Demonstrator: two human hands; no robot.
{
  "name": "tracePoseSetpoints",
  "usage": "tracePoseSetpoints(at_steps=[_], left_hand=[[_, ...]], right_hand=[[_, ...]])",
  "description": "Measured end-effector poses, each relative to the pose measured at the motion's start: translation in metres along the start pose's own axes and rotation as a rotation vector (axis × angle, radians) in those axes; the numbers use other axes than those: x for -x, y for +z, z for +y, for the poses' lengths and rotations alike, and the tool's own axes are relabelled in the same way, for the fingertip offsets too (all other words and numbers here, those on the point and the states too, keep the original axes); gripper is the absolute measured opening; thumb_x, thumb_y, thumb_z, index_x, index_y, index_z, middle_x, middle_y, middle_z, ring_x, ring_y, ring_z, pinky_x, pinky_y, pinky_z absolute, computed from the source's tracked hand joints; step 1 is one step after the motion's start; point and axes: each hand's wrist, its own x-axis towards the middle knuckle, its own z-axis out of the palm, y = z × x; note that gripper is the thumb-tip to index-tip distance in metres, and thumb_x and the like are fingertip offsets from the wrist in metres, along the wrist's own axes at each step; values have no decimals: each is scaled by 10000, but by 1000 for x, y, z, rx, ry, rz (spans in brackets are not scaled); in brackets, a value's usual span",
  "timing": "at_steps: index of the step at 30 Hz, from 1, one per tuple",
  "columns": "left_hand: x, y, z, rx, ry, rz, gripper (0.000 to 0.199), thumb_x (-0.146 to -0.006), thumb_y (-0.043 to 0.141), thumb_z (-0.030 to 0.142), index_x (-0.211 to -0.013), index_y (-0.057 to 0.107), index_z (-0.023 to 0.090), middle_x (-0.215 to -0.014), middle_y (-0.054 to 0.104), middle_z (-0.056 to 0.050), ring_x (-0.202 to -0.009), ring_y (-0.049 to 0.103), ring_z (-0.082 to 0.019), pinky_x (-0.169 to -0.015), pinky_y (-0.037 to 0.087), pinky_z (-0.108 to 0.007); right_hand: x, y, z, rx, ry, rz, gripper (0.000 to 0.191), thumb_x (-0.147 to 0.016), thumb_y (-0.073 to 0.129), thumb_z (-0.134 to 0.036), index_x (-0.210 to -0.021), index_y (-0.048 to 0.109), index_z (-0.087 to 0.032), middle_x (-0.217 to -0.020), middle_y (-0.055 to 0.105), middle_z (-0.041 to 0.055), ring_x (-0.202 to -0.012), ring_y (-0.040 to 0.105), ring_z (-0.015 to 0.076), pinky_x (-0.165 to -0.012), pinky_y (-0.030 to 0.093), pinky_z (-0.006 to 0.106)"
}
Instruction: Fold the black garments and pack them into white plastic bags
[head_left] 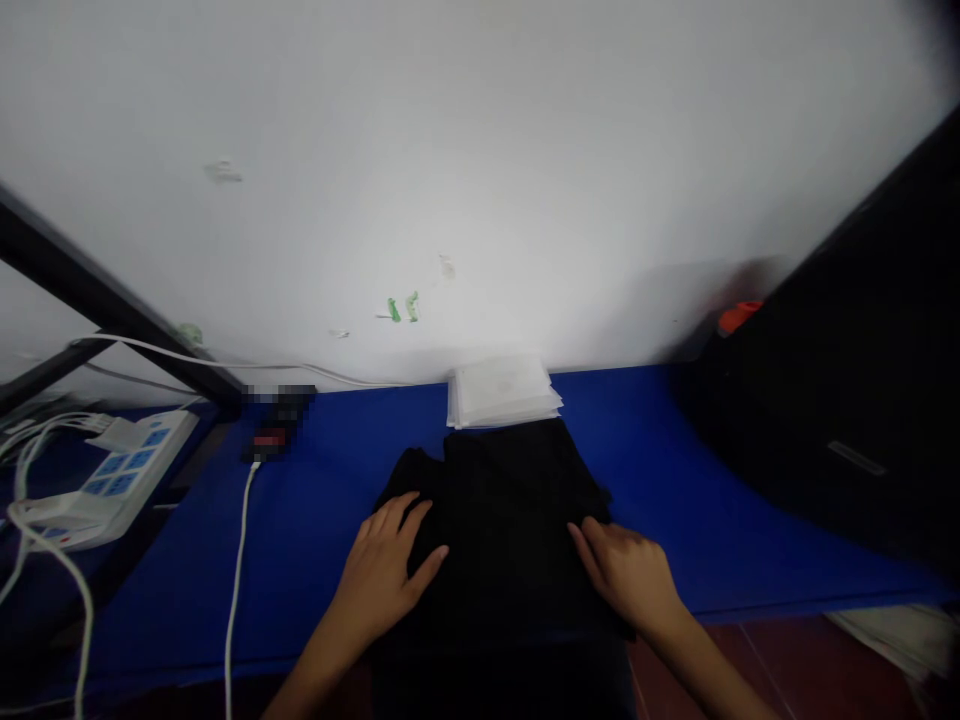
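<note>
A black piece of clothing (pixel 510 510) lies folded on the blue surface, its near part dark against what is below; I cannot tell which garment it is. My left hand (pixel 386 565) rests on its left side, palm down, with the fingers stretched and the thumb apart. At the right edge, my right hand (pixel 626 570) has its fingers curled in and closed on the fabric. Just beyond the cloth sits a stack of white, thin, flat packets or sheets (pixel 502 390).
A white power strip (pixel 127 475) with tangled cables lies at the left. A dark blurred device (pixel 281 425) has a white cable (pixel 238 570) running from it. On the right stands a large black object (pixel 847 400). A white wall (pixel 525 180) rises behind the blue surface (pixel 315 540).
</note>
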Motion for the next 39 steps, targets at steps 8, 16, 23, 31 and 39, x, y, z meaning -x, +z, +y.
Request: tracePoseSetpoints(at_steps=[8, 16, 23, 31, 39], left_hand=[[-23, -11, 7, -15, 11, -9, 482, -918, 530, 553, -1234, 601, 196, -1224, 620, -129, -1102, 589, -305, -885, 489, -447], [-86, -30, 47, 96, 206, -25, 293, -971, 499, 377, -1156, 596, 172, -1140, 623, -109, -1053, 582, -255, -923, 491, -410], [-115, -1, 41, -86, 161, -44, 457, -879, 625, 412, -1223, 579, 114, -1244, 584, -195, -1187, 517, -364, -981, 438, -519], [-109, 25, 17, 54, 151, -17, 574, -916, 536, 535, -1359, 491, 173, -1408, 483, -155, -1317, 421, -345, -1090, 365, -534], [-108, 29, 13, 139, 142, -15, 561, -920, 538, 537, -1373, 482, 212, -1426, 461, -127, -1327, 401, -333, -1093, 381, -538]], right_hand=[[-20, -6, 19, 34, -9, -131, 453, -1027, 326, -365, -712, 595, -181, -541, 635, 51, -456, 602, 175, -463, 183, 272], [-66, -73, -15, -1, -94, -424, 337, -1010, 420, -414, -892, 644, -191, -772, 722, 93, -717, 706, 255, -572, 384, 282], [-129, -38, -10, -38, -95, -277, 207, -1008, 436, -323, -1045, 573, -173, -1041, 682, 118, -979, 645, 251, -703, 456, 286], [-134, 12, 4, 23, 163, -105, 395, -1006, 415, -387, -1278, 470, -106, -1098, 640, 163, -1002, 600, 278, -675, 491, 309], [-135, 17, 5, 37, 210, -114, 477, -1004, 404, -416, -1342, 445, -82, -1087, 639, 168, -994, 612, 291, -668, 496, 331]])
